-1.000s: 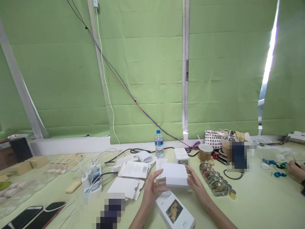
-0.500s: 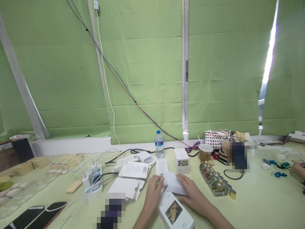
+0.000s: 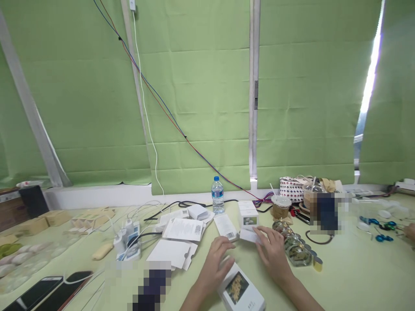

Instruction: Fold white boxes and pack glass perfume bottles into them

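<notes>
My right hand (image 3: 274,255) has its fingers on the near end of a small plain white box (image 3: 250,235), which lies in front of an upright white box (image 3: 249,217) with a picture on its front. Empty and loosely curved, with fingers apart, my left hand (image 3: 214,264) hovers by the upper left end of a white box with a yellow flower picture (image 3: 241,288). Beyond my left hand a flat white carton with a barcode (image 3: 226,227) rests at a slant on the table.
Several flattened white cartons (image 3: 171,254) lie to the left beside a power strip (image 3: 132,246). A water bottle (image 3: 217,196) stands behind. On the right are clear jars (image 3: 298,250), a lidded cup (image 3: 280,207) and another person's hand (image 3: 410,233).
My right hand has moved the plain white box away and slightly right, against the upright box. My left hand has let go of it. The barcoded carton now lies slanted.
</notes>
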### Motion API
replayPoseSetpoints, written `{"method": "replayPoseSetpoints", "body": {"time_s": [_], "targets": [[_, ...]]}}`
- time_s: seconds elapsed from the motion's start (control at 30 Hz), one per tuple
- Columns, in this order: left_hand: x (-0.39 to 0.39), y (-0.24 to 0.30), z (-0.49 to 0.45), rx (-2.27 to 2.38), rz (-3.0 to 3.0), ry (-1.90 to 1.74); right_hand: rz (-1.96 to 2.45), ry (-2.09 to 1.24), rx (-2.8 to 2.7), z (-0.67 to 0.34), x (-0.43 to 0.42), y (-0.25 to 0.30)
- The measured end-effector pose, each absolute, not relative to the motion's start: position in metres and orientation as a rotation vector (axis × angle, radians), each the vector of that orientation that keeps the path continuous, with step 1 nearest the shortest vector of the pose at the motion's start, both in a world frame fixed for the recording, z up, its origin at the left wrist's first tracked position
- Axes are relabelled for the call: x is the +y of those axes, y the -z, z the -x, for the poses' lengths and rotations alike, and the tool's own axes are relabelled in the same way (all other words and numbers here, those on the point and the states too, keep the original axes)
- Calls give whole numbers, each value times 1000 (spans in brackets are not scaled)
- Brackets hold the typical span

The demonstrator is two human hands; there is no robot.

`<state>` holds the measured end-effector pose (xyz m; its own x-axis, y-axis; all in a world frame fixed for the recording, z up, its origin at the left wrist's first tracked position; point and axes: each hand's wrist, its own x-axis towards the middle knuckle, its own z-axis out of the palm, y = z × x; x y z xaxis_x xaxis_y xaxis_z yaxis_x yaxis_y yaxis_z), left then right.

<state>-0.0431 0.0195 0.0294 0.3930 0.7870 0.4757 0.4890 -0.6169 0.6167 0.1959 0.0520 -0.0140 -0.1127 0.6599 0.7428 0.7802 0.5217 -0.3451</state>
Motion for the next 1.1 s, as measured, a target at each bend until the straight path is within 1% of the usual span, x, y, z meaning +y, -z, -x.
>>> {"method": "replayPoseSetpoints", "body": {"time_s": [0.07,0.2,0.3,0.37,0.47,0.63,0.8,0.87,0.97,1.1], "targets": [[19,-28,41,1138,-2267,-1116,1156,105,-1887,-194,47,10],[25,-26,40,1413,-2118,-1192,1061,-322,-2136,-182,30,-1],[31,-23,44,1719,-1997,-1055,1081,-574,-2235,-173,20,-5],[34,-18,48,1855,-1926,-943,1109,-661,-2253,-170,17,-5],[38,-10,53,1925,-1878,-844,1079,-724,-2268,-168,16,-7],[46,-5,54,1819,-1849,-901,1010,-806,-2245,-168,18,-12],[49,-15,52,1600,-1726,-1136,836,-1259,-1930,-164,20,-5],[46,-18,50,1517,-1649,-1205,840,-1361,-1745,-162,24,1],[42,-19,45,1426,-1529,-1234,908,-1321,-1542,-162,31,5],[39,-16,38,1181,-1355,-1175,947,-1215,-1426,-169,41,4]]}}
